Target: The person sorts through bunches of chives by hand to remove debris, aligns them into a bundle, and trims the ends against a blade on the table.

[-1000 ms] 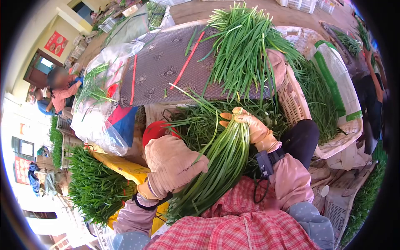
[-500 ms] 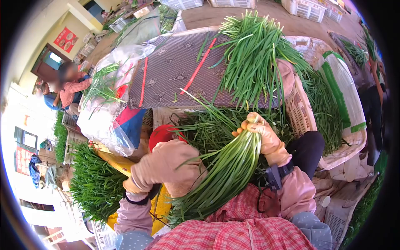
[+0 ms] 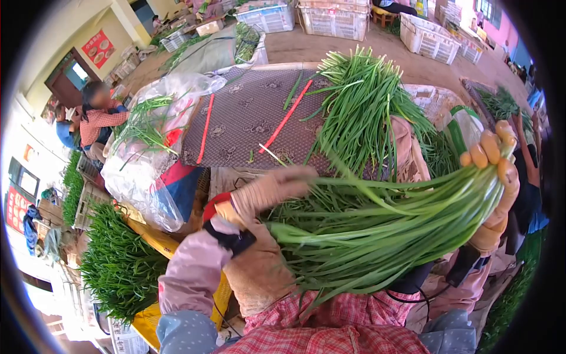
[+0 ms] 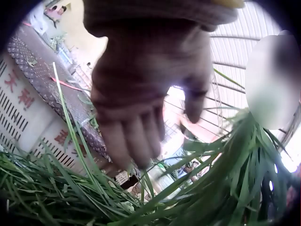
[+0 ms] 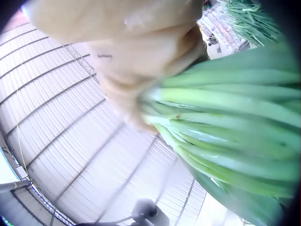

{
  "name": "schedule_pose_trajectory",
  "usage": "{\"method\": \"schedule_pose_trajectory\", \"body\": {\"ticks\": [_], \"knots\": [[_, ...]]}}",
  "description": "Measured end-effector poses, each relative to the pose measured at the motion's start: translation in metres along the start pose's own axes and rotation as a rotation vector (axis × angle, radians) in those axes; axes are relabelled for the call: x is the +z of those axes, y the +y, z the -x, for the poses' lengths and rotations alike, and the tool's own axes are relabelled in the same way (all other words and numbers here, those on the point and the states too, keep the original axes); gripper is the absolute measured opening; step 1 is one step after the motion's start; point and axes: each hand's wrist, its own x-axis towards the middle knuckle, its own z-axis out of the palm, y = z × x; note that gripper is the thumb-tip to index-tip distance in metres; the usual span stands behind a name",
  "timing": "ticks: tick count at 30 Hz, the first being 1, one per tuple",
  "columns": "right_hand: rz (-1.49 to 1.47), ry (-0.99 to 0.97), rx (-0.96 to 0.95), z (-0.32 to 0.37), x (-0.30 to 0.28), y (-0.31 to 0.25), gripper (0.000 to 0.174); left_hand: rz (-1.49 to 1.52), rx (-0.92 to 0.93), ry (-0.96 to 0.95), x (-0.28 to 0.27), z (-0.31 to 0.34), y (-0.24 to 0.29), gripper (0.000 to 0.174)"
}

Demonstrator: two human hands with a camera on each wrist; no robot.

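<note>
My gloved right hand point(image 3: 495, 171) grips a bunch of garlic chives point(image 3: 383, 230) by its pale stem ends, raised at the right. The long green leaves stretch sideways across my lap toward the left. In the right wrist view the tan glove point(image 5: 150, 61) wraps tightly round the stems. My gloved left hand point(image 3: 274, 189), blurred, is over the leaf tips with fingers extended. The left wrist view shows that hand point(image 4: 146, 103) with thumb apart and nothing between its fingers, above loose chives point(image 4: 51, 188).
Ahead is a board under patterned grey cloth point(image 3: 236, 118) with red strips and a pile of chives point(image 3: 359, 106). A plastic bag point(image 3: 135, 177) drapes its left end. Bundled greens point(image 3: 118, 259) stand at left by yellow sacking. A person point(image 3: 97, 121) sits beyond; white crates point(image 3: 333, 20) stand behind.
The right hand has swung the chives bunch up and to the right, turning it from slanted to nearly level. The left hand has moved off the bunch's lower leaves, its fingers now straightened.
</note>
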Motion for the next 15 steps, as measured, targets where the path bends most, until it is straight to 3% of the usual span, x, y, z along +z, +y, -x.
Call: {"method": "schedule_pose_trajectory", "body": {"ticks": [1, 3, 4, 6, 7, 10, 15], "knots": [[0.063, 0.009, -0.005, 0.003, -0.001, -0.003, 0.042, -0.315, 0.17, 0.149, -0.028, -0.017, -0.013, 0.048], [0.099, 0.076, -0.019, 0.009, 0.02, 0.006, 0.045, -0.894, 0.278, 0.251, -0.062, -0.043, -0.005, 0.051], [0.131, 0.154, -0.028, 0.011, 0.027, 0.01, 0.047, -0.901, 0.284, 0.253, -0.073, -0.058, -0.007, 0.051], [0.093, 0.106, -0.064, 0.013, 0.023, 0.021, 0.048, -1.249, 0.175, 0.431, -0.084, -0.084, -0.017, 0.056], [0.102, 0.12, -0.04, 0.017, 0.024, 0.023, 0.048, -1.217, -0.013, 0.356, -0.09, -0.092, -0.023, 0.062], [0.138, 0.144, -0.03, 0.023, 0.014, 0.021, 0.047, -1.236, -0.146, 0.464, -0.087, -0.095, -0.052, 0.065], [0.22, 0.211, -0.071, 0.029, 0.004, 0.018, 0.049, -1.239, -0.349, 0.578, -0.085, -0.072, -0.051, 0.073]]}}
